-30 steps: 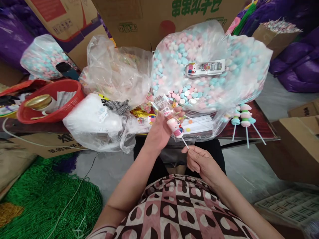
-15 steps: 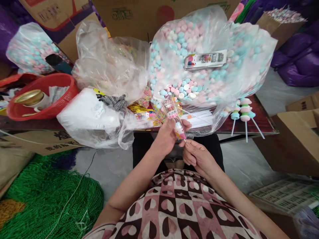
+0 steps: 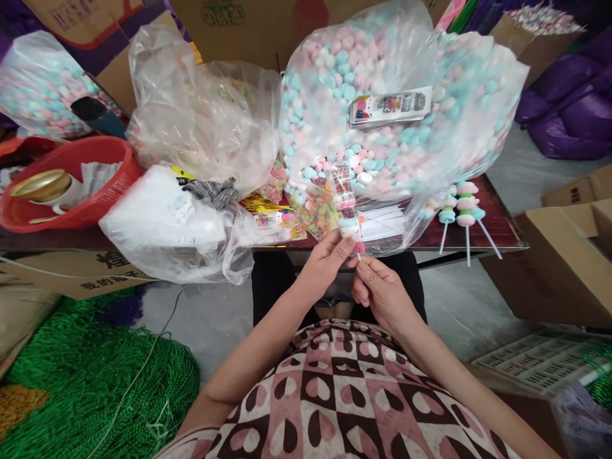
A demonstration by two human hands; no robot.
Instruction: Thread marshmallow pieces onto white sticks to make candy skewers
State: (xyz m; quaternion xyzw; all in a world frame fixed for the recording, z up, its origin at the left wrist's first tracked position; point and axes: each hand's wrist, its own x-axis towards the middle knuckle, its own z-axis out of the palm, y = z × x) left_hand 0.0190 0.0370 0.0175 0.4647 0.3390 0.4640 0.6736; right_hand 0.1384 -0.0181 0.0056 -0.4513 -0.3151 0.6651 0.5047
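My left hand pinches the lower end of a marshmallow skewer in a printed clear sleeve, which stands nearly upright at the table's front edge. My right hand is closed just below it, thumb and fingers pinching the stick where it leaves the sleeve. Both hands meet in front of my chest. Behind them lies a large clear bag of pink, blue and white marshmallows with a pack of printed sleeves on top.
Three finished skewers hang over the dark table's edge at right. A red basket holding a gold tin, more plastic bags and a white bag crowd the left. Cardboard boxes and green netting surround me.
The sleeved skewer has swung from tilted to nearly upright and the sleeve has slid down over the marshmallows. My right hand rose along the stick to meet my left.
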